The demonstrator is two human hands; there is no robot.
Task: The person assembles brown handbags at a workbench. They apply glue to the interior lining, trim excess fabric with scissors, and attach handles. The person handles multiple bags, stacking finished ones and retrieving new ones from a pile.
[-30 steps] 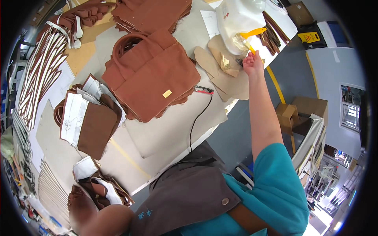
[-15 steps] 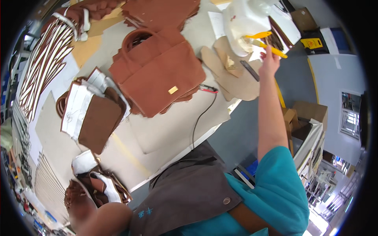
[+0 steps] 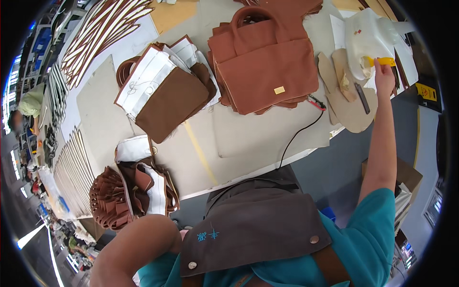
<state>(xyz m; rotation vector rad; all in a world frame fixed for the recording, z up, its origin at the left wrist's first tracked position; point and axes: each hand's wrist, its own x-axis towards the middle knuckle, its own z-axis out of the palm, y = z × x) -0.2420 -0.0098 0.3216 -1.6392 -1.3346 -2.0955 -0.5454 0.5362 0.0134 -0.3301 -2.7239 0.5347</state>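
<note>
My right hand (image 3: 383, 80) reaches out to the far right, its fingers closed on a yellow-handled brush (image 3: 386, 61). The brush's far end meets the cut-open mouth of a whitish plastic jug (image 3: 367, 40) lying on its side, where dried tan residue shows. Of my left arm, only the bent bare part (image 3: 138, 246) comes in at lower left; its hand is out of sight. In the middle of the table lies a stack of reddish-brown bag panels (image 3: 265, 62) with a looped handle and a small gold plate. Left of it are brown and white bag pieces (image 3: 174, 98).
Tan scraps (image 3: 356, 112) and a dark flat tool (image 3: 362, 99) lie beside the jug. A red-tipped tool with a black cord (image 3: 316, 102) rests near the front edge. Brown-and-white strips (image 3: 103, 36) fan out at far left; gathered brown pieces (image 3: 112, 198) lie below.
The view has swung, so the table things sit farther right. My right hand has brought the brush up against the jug's mouth; two yellow handles showed before, one now. My left arm has shifted.
</note>
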